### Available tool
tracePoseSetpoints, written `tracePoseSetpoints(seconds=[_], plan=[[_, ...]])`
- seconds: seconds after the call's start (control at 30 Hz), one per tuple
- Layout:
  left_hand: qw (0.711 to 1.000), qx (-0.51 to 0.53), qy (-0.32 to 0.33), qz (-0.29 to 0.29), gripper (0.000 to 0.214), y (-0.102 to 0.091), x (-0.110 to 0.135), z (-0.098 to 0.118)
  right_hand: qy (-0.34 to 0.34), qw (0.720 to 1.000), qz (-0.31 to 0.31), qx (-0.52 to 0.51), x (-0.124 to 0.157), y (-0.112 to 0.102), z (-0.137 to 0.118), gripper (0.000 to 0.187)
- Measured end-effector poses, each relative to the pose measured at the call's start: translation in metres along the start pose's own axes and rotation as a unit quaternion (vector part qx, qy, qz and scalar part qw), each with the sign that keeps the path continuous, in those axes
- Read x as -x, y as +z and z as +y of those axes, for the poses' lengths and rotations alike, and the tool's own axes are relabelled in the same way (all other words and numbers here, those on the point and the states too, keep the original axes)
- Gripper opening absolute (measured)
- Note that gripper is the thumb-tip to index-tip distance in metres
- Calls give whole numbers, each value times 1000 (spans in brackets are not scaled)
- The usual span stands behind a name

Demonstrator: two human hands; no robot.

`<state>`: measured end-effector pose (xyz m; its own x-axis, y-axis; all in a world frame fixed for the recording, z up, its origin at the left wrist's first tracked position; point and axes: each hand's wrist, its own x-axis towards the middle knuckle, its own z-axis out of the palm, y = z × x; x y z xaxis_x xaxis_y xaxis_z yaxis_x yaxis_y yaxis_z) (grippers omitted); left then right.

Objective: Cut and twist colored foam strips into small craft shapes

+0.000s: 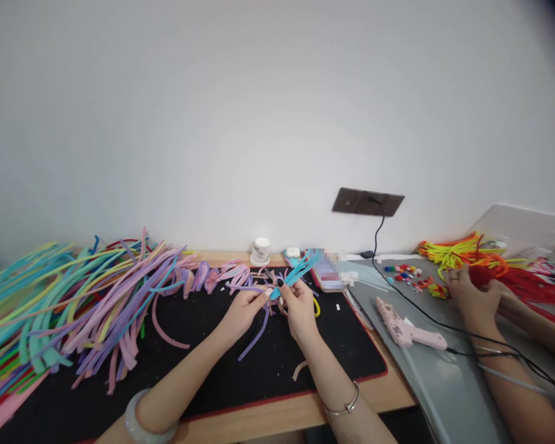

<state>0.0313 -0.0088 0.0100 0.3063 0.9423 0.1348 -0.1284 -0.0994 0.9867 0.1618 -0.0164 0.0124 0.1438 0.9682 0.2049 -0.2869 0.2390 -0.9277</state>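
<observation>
My left hand (246, 310) and my right hand (300, 308) meet over a black mat (259, 370) at the table's middle. Both pinch a bundle of light blue pipe cleaners (298, 271) that slants up to the right. A purple pipe cleaner (258, 333) hangs down from under my left hand. My left wrist wears a pale bangle, my right wrist a thin silver bracelet.
A big heap of pastel pipe cleaners (74, 302) covers the left of the table. A pink glue gun (407, 331) with a black cord lies on a grey sheet at the right. Another person's hand (472, 296) handles red and yellow pipe cleaners (490, 259). A small cup (261, 251) stands by the wall.
</observation>
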Motion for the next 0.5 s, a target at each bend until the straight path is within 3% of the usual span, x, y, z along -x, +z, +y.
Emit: tracePoseSetpoints(seconds=[0.13, 0.33, 0.5], plan=[[999, -17, -36, -1, 38, -2, -1, 0, 6, 1000, 3, 10, 0, -1, 2, 22], [995, 11, -75, 68, 37, -2, 0, 5, 14, 999, -33, 39, 3, 0, -1, 25], [996, 34, -68, 48, 37, -2, 2, 6, 15, 998, -34, 42, 4, 1, -5, 28]])
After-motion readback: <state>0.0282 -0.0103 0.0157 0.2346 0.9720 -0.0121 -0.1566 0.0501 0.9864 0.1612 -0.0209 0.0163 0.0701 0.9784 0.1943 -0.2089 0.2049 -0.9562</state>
